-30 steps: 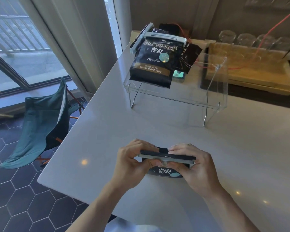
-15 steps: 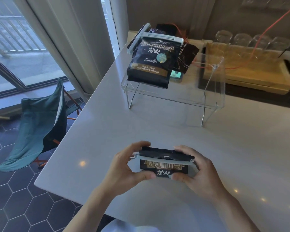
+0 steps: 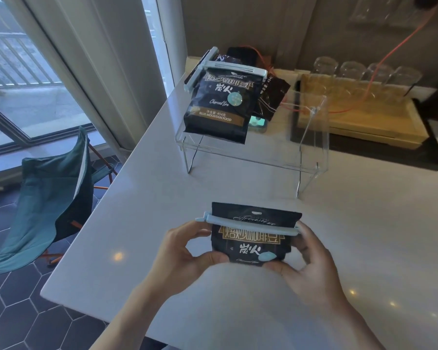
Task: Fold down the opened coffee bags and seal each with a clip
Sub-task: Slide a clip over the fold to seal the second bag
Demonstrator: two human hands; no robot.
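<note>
A black coffee bag (image 3: 253, 238) is held upright above the white counter (image 3: 364, 210), its front facing me. A pale blue clip (image 3: 248, 221) runs across its folded top. My left hand (image 3: 185, 251) grips the bag's left side, thumb at the lower edge. My right hand (image 3: 306, 263) grips its right side near the clip's end. Further back, a second black coffee bag (image 3: 220, 104) with a pale clip (image 3: 235, 69) on its top lies on a clear acrylic stand (image 3: 258, 157). Another dark bag (image 3: 273, 97) lies partly hidden behind it.
A wooden tray (image 3: 359, 114) with several upturned glasses (image 3: 352, 70) sits at the back right, with an orange cable (image 3: 379, 64) over it. A teal folding chair (image 3: 51, 193) stands on the dark tiled floor left of the counter's edge. A window fills the left.
The bag has been tipped up from lying low on the counter to upright and lifted, so its front and the clip across its top now face me. Both hands moved to its sides.
</note>
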